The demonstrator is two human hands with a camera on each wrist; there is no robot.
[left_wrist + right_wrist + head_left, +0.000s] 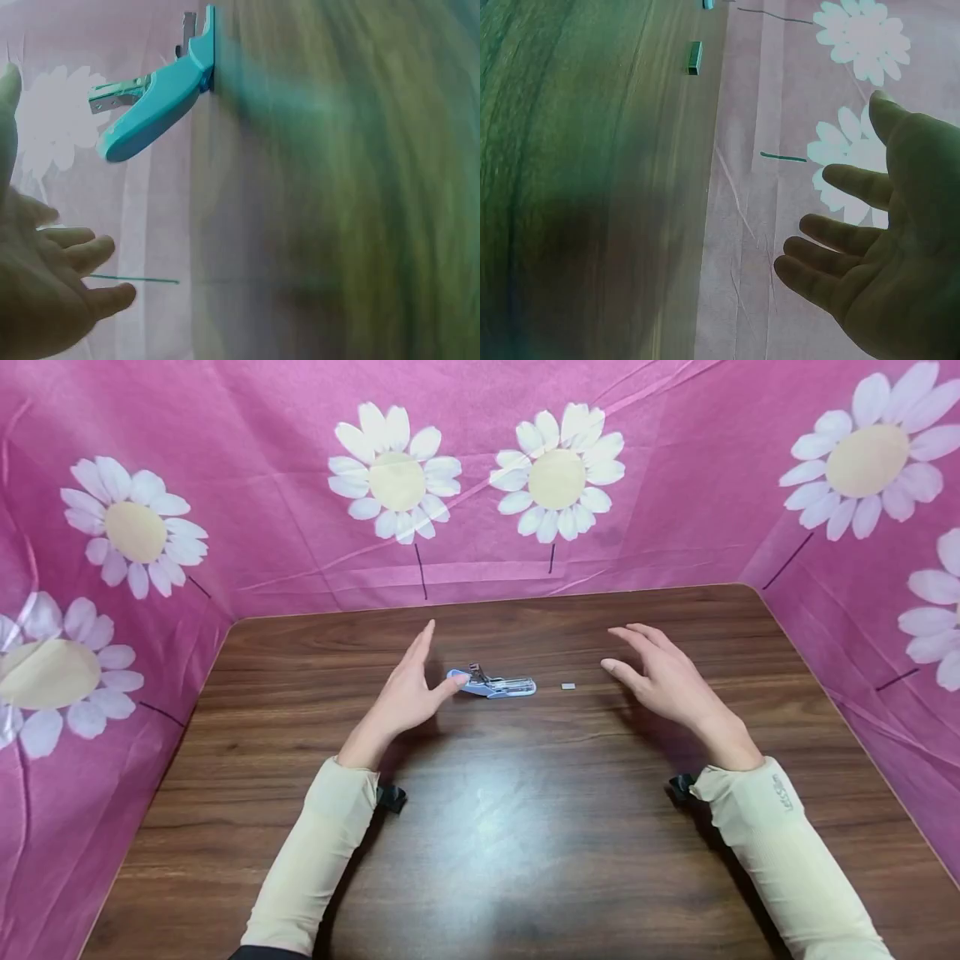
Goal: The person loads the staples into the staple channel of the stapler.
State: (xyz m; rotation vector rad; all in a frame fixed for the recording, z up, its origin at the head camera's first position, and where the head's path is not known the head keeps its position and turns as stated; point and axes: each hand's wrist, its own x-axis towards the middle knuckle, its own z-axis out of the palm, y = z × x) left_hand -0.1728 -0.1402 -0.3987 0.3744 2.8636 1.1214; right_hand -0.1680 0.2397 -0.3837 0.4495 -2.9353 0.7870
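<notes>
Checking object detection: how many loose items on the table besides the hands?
2. A blue stapler lies mid-table by the left hand's thumb, and a small staple strip lies between it and the right hand. The arms could hide something small.

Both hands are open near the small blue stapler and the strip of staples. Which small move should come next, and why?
Probably the left hand should close its thumb and fingers round the stapler. Its thumb tip is already at the stapler's near end, though contact is unclear, and nothing is gripped. The right hand hovers open beside the staple strip, which lies apart on the table.
</notes>
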